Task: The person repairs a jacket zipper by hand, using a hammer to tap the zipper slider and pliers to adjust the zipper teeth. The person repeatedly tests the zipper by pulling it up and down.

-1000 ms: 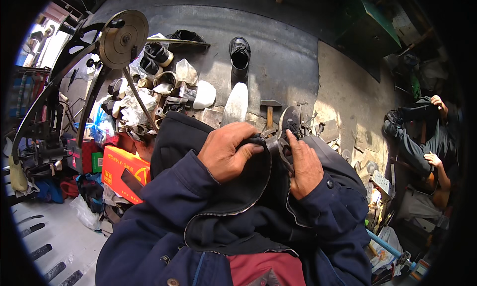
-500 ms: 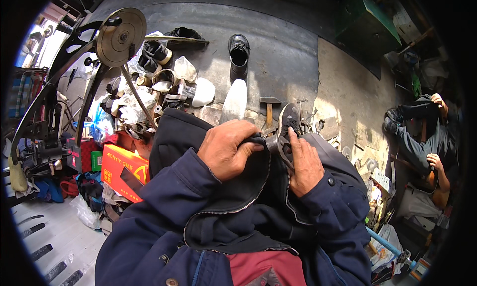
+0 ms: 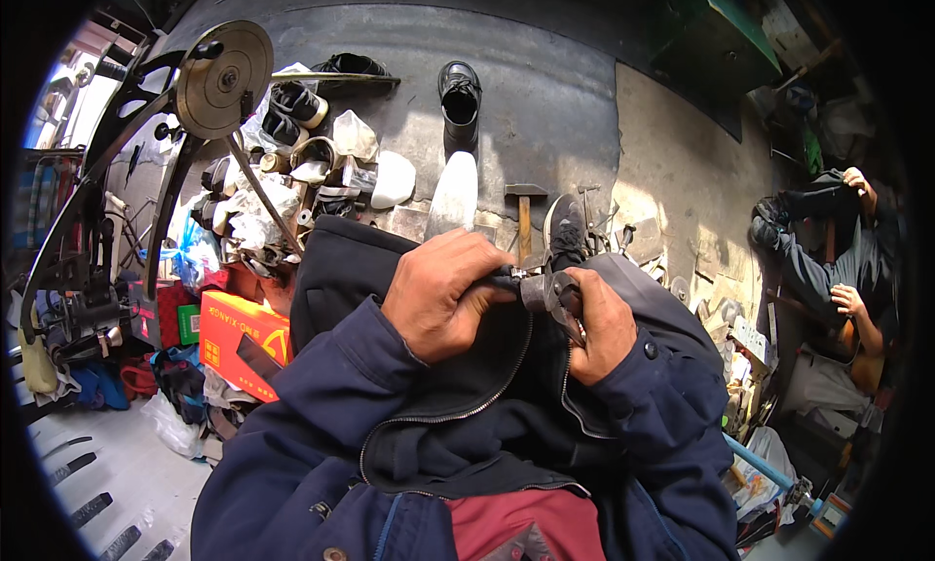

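Over my lap, my left hand [image 3: 443, 293] is closed round a small black piece [image 3: 503, 278], with only its end showing past the thumb and fingers. Against that end sit the rounded steel jaws of a pair of pincers [image 3: 534, 289]. My right hand [image 3: 606, 322] is wrapped round the handles of the pincers, fingers curled. A small silvery bit shows by the jaws; its kind is too small to make out. Dark cloth [image 3: 341, 259] covers my lap beneath both hands.
Ahead lie a hammer [image 3: 525, 215], a long white rounded piece [image 3: 453, 199] and a black shoe [image 3: 460, 103]. To the left are heaped shoes and bags, an orange box [image 3: 242, 342] and a machine with a wheel [image 3: 224, 79]. A seated person [image 3: 833, 240] is at right.
My right hand's fingers, stretched along the pincers before, have curled round the handles. My left hand keeps its hold on the black piece. The whole view has shifted slightly.
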A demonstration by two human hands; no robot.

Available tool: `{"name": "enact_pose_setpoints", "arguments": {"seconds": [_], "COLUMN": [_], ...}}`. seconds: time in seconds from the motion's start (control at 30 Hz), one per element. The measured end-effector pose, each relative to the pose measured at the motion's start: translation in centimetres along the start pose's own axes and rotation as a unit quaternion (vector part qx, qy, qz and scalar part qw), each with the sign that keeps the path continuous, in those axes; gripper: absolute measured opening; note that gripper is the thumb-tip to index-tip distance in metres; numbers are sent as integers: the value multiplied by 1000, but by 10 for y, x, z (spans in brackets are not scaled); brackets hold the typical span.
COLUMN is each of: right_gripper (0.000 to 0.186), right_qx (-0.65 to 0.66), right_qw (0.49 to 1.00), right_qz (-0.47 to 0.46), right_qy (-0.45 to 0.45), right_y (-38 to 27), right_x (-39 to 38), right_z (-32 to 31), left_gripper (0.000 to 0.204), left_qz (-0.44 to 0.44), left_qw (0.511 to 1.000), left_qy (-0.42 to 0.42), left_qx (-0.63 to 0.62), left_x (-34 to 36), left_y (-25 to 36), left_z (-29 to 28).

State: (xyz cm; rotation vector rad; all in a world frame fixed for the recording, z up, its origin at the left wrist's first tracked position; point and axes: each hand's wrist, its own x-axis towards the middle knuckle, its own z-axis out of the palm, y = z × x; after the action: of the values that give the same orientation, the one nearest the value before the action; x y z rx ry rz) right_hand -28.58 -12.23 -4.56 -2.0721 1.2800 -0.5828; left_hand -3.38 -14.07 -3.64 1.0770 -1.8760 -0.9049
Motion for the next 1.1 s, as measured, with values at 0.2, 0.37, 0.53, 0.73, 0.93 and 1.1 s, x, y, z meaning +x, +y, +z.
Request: {"name": "enact_pose_setpoints", "arguments": {"seconds": [0.2, 0.37, 0.53, 0.73, 0.93, 1.1], "right_gripper": [46, 44, 45, 46, 44, 43], "right_qx": [10, 7, 0, -4, 7, 11], "right_qw": [1000, 1000, 999, 998, 998, 998], "right_qz": [22, 11, 18, 27, 46, 31], "right_qy": [-10, -22, -39, -50, -51, -43], "right_y": [-1, 1, 3, 2, -1, 0], "right_x": [-1, 1, 1, 3, 4, 6], "right_z": [0, 0, 1, 3, 5, 5], "left_gripper": [32, 32, 33, 33, 34, 35], "left_qz": [15, 23, 24, 18, 8, 10], "left_qw": [1000, 1000, 1000, 1000, 1000, 1000], "left_qy": [-1, 2, -5, -4, -2, 2], "left_qx": [13, 10, -2, -10, -13, -19], "left_x": [0, 0, 1, 1, 2, 3], "left_y": [0, 1, 1, -1, -4, -5], "left_z": [-2, -2, -3, -3, -3, -2]}}
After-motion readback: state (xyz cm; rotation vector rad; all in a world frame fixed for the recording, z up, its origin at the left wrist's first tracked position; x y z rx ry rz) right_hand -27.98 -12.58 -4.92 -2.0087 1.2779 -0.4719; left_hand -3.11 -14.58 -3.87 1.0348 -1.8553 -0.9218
